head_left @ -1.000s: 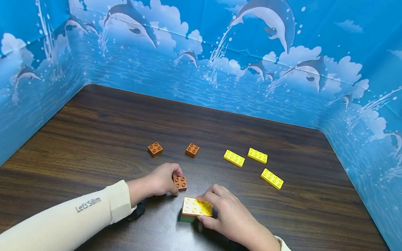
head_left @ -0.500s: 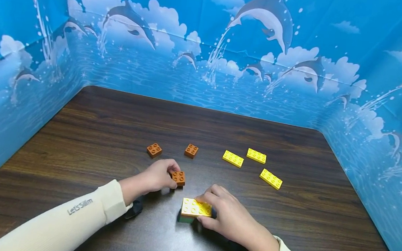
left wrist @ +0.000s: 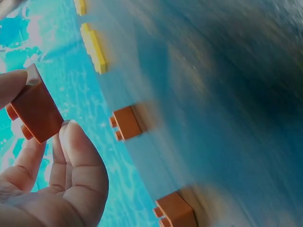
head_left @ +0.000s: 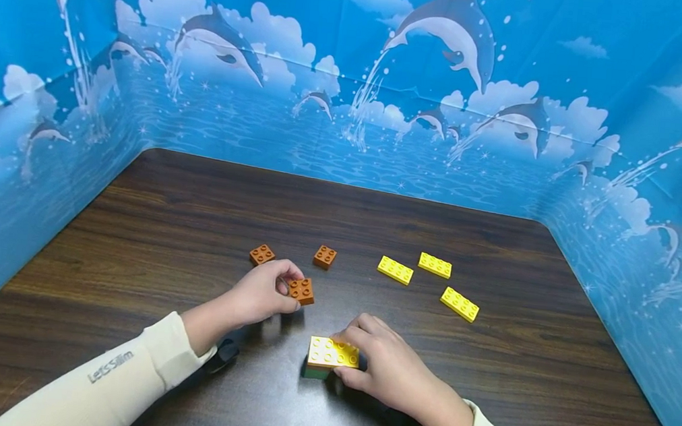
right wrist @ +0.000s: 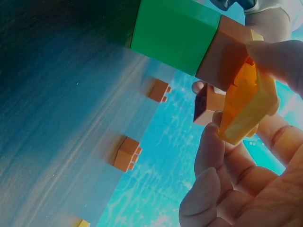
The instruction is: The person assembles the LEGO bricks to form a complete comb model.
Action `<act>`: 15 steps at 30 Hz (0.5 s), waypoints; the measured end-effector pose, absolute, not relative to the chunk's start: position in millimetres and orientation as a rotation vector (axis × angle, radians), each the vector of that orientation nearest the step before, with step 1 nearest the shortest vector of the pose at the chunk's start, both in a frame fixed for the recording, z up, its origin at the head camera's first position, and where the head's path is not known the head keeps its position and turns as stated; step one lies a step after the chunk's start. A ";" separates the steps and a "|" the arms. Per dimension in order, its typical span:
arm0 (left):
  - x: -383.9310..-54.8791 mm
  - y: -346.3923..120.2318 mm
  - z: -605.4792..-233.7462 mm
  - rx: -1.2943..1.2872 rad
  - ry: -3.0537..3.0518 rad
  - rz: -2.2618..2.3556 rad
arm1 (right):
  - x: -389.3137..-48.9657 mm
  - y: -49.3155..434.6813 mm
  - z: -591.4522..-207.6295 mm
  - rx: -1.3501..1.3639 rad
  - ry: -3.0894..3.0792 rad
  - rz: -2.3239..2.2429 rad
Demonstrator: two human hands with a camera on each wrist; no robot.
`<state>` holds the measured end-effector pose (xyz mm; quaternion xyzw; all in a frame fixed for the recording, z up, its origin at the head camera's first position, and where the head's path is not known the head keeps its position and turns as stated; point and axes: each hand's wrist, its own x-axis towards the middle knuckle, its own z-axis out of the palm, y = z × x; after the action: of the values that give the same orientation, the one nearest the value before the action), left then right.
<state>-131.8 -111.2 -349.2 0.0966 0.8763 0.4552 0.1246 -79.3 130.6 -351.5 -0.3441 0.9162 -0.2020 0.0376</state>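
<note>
My left hand (head_left: 261, 292) pinches a square brown brick (head_left: 302, 291), held just above the table; the left wrist view shows this brown brick (left wrist: 38, 111) between thumb and fingers. My right hand (head_left: 388, 366) grips a flat yellow brick (head_left: 329, 352) on top of a small stack. In the right wrist view, the stack has a green block (right wrist: 175, 35) at the bottom and a brown brick (right wrist: 225, 54) above it. The yellow brick (right wrist: 255, 101) juts out past the brown one, its hollow underside showing. My right hand covers the stack's right side.
Two more brown bricks, one on the left (head_left: 261, 255) and one near the middle (head_left: 325, 257), lie on the dark wooden table (head_left: 195, 207). Three flat yellow bricks (head_left: 395, 270) lie farther right. A blue dolphin-print curtain (head_left: 350, 105) encloses the table's back and sides.
My left hand has lifted its brown brick off the table and drawn it a little left and away from me. My right hand and the stack have stayed in place.
</note>
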 end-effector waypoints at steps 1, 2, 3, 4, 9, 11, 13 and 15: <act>-130.9 -110.9 -348.7 0.301 2.561 1.323 | -79.4 130.6 -351.8 -1.060 2.812 -0.621; -129.7 -110.4 -348.1 0.316 2.564 1.321 | -79.3 130.6 -352.1 -1.063 2.813 -0.624; -128.3 -109.8 -347.2 0.329 2.563 1.320 | -79.4 130.6 -352.4 -1.066 2.814 -0.625; -126.9 -109.2 -346.3 0.349 2.565 1.318 | -79.3 130.7 -352.6 -1.069 2.815 -0.626; -120.0 -104.5 -340.8 0.434 2.588 1.312 | -79.4 131.0 -353.3 -1.087 2.823 -0.637; -117.4 -102.6 -338.9 0.457 2.600 1.312 | -79.3 131.2 -353.7 -1.093 2.825 -0.641; -114.9 -100.9 -337.1 0.482 2.601 1.317 | -79.4 131.5 -354.2 -1.098 2.826 -0.645; -112.7 -99.6 -336.2 0.506 2.597 1.320 | -79.6 131.6 -354.4 -1.095 2.823 -0.646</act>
<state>-112.7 -99.6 -336.2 0.1704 0.8745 0.4447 0.0924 -79.6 131.6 -354.4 -0.3537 0.9115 -0.2087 0.0228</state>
